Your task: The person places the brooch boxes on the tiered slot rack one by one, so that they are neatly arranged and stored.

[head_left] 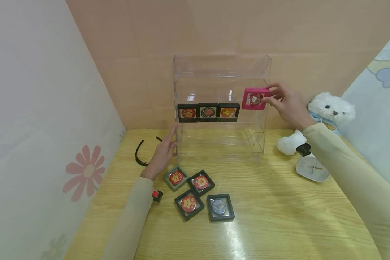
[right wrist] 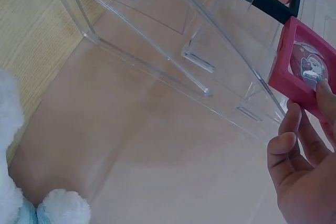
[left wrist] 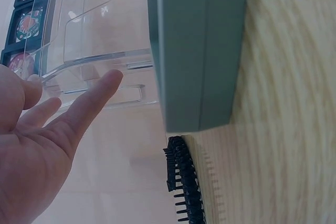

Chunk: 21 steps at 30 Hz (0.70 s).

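Observation:
My right hand (head_left: 287, 104) pinches a pink square display frame (head_left: 255, 99) by its right edge, with a red round badge inside. The frame is upright in front of the right part of a clear acrylic tiered rack (head_left: 221, 76); in the right wrist view, the thumb lies over its front face. To its left, three black display frames (head_left: 208, 112) with round badges stand in a row on one tier. My left hand (head_left: 162, 155) rests against the rack's left side panel, its fingers mostly straight, as the left wrist view shows.
Several badge frames lie on the wooden table before the rack: a grey-green frame (head_left: 176, 177) and dark ones, such as the frame with a blue badge (head_left: 220, 207). A black toothed headband (head_left: 139, 153) is at left. At right are a white plush bear (head_left: 331, 106) and a white clock (head_left: 312, 169).

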Motion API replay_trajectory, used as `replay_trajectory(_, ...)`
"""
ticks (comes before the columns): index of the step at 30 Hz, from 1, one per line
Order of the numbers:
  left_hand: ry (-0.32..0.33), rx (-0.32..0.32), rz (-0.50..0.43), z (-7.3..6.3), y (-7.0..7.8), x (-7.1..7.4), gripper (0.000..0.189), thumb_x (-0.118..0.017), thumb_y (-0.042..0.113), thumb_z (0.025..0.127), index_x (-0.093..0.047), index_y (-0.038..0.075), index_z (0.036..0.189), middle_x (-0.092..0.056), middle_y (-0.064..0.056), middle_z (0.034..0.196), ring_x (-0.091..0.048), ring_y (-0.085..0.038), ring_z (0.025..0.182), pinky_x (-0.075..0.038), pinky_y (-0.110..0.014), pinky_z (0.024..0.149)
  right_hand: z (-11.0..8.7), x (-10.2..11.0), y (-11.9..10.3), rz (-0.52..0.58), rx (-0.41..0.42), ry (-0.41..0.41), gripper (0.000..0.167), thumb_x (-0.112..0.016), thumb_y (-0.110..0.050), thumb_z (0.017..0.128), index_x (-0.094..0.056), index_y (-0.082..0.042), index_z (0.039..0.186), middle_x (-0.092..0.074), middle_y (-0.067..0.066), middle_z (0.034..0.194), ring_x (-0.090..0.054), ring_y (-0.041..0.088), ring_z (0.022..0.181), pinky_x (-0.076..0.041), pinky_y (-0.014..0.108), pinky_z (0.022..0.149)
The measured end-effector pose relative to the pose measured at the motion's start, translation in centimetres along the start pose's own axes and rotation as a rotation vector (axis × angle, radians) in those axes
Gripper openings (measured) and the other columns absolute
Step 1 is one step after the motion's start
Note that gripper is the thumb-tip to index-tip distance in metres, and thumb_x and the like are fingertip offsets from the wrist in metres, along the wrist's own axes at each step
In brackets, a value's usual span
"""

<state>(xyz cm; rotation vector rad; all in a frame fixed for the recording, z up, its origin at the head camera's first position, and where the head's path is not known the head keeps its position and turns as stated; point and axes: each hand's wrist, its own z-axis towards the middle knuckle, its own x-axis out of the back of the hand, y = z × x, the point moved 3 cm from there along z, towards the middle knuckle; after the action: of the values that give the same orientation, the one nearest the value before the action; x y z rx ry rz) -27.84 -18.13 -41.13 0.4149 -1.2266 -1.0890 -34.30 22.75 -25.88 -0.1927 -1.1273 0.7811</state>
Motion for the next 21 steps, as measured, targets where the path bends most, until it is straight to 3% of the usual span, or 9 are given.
replay_trajectory(10,-0.008,0.015,-0.024,0.12,-0.07,-0.15,0.072,-0.04,0.005,0.108,-0.007,0.039,0.163,-0.016,0.003,0.167,-0.051,-0.037,0.131,-0.062,-0.031,0.079,0.63,-0.51,0.28,-0.031,0.058,0.007,0.035,-0.066,-0.013,0.101,-0.055,-0.006,0.134,-0.07,0.022,0.113,-0.065,0.032,0.079,-0.044,0.011,0.057)
replay_trajectory(21,-0.013,0.038,-0.036,-0.06,0.06,-0.27,0.073,-0.039,0.005,0.108,-0.007,0.042,0.162,-0.015,0.005,0.167,-0.052,-0.036,0.13,-0.062,-0.031,0.079,0.54,-0.98,0.41,-0.128,0.107,-0.028,0.036,-0.068,-0.021,0.1,-0.058,-0.007,0.131,-0.071,0.021,0.112,-0.067,0.028,0.078,-0.048,0.014,0.056)
